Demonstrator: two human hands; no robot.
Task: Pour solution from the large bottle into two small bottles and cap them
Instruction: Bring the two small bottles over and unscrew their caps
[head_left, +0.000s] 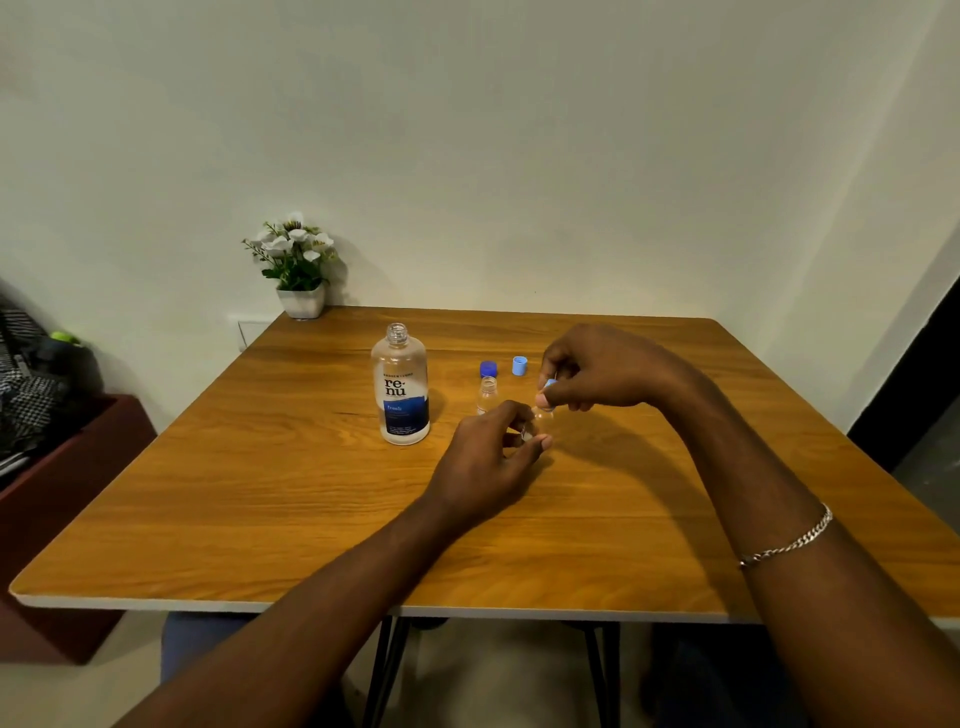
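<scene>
The large clear bottle (400, 387) with a blue and white label stands uncapped on the wooden table (260, 493). To its right stands one small clear bottle (488, 395), open. My left hand (491, 457) grips a second small clear bottle (542, 420) at its base. My right hand (597, 371) pinches a light blue cap (550, 385) on top of that bottle's neck. Behind them lie a dark blue cap (488, 369) and a light blue cap (520, 365) on the table.
A white pot of white flowers (298, 270) stands at the table's far left corner against the wall. A dark red cabinet (62, 493) with clothes on it sits left of the table. A silver bracelet (789, 540) is on my right wrist.
</scene>
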